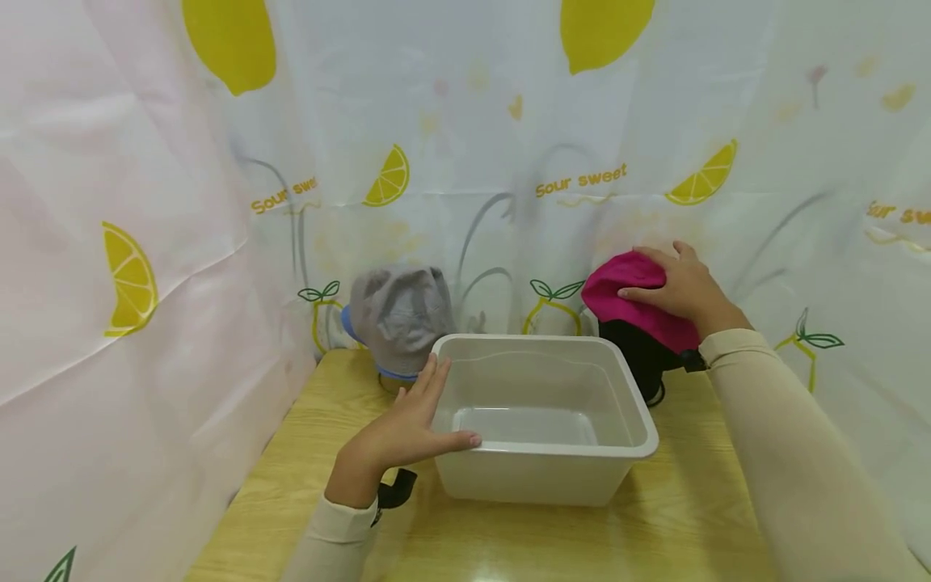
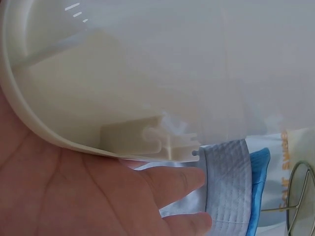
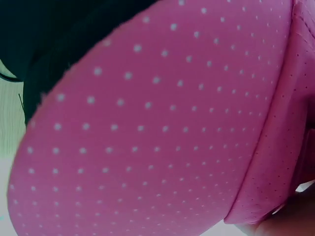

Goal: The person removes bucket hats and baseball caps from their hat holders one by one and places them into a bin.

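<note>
My right hand (image 1: 680,287) holds the crown of a bright pink cap (image 1: 618,283), thumb on its near side and fingers over the top. In the right wrist view, white dots cover the cap's brim (image 3: 138,128). Something black, perhaps another hat (image 1: 633,352), sits directly beneath it. At the front left corner of a whitish plastic bin (image 1: 538,477), my left hand (image 1: 400,432) touches the rim with straight fingers spread along the side and its thumb along the front edge. Nothing lies inside the bin.
A grey bucket hat (image 1: 403,315) with blue edging stands behind the bin's left corner, on a stand. A wire stand (image 2: 300,196) shows in the left wrist view. The wooden table (image 1: 291,501) ends against hanging lemon-print cloth (image 1: 473,121).
</note>
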Demonstrator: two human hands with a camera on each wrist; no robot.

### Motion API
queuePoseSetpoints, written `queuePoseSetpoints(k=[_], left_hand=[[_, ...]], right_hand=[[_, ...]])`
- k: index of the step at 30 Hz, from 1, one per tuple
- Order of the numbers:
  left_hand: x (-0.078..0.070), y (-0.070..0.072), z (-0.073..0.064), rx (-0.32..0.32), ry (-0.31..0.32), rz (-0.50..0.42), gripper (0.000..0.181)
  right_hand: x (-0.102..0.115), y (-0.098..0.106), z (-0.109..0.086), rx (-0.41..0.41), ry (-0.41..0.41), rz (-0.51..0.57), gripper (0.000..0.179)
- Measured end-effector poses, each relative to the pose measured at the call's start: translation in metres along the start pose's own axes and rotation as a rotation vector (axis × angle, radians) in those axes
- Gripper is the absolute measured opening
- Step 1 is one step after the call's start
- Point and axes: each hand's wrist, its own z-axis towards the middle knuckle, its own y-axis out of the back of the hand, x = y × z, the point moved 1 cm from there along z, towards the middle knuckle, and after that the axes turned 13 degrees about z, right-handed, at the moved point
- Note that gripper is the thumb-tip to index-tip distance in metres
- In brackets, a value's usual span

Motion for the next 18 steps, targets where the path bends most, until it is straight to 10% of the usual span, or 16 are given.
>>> queuePoseSetpoints(k=[18], left_hand=[[-0.0029,-0.0002,0.0008,0.006,-0.007,-0.022,0.123]], right_hand=[[-0.0022,-0.0028,-0.0023,0.000,0.042,-0.072,0.080]])
